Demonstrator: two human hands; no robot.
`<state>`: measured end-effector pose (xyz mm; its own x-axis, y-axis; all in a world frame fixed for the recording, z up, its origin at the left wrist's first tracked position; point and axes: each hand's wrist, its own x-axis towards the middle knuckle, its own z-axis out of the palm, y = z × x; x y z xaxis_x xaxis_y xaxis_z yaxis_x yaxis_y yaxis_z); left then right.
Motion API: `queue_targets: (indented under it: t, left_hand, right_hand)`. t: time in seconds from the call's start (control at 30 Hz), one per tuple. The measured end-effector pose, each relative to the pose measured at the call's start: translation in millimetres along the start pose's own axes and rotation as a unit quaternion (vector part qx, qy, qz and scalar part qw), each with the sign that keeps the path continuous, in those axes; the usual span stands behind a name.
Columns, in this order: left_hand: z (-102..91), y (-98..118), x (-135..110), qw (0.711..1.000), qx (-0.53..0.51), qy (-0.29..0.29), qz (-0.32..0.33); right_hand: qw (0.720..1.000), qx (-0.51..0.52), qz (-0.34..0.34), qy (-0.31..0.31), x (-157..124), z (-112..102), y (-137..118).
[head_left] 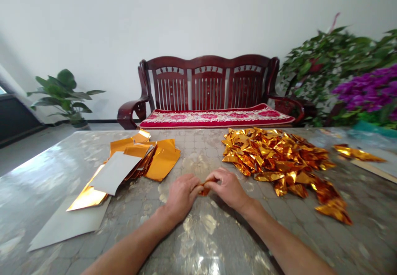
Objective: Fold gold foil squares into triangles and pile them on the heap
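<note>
Between both hands, just over the middle of the table, is a small piece of gold foil paper (204, 191), mostly covered by my fingers. My left hand (182, 194) pinches its left end, and my right hand (228, 188) pinches the right end with thumb and fingers. To the left lies a loose stack of gold foil paper sheets (163, 159), some with the pale grey back (116, 169) facing up. A heap of folded gold foil pieces (269, 155) spreads to the right of my right hand.
The table (136, 225) has a glossy patterned cover. At its right edge, one folded gold piece (359, 154) lies near clear plastic (335, 136) and a pale board (376, 169). A dark red wooden bench (207, 89) stands behind, flanked by plants (66, 93) and purple flowers (369, 87).
</note>
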<state>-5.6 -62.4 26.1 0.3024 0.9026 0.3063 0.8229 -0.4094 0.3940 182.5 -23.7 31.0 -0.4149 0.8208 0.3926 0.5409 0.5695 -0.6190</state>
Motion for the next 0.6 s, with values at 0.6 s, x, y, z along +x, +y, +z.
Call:
queue_targets:
  t: [0.6]
  left_hand:
    - [6.8,9.0,3.8,0.971,-0.206,0.086,-0.089]
  right_hand:
    - [0.984,0.118,0.04,0.126,-2.7,1.9,-6.1]
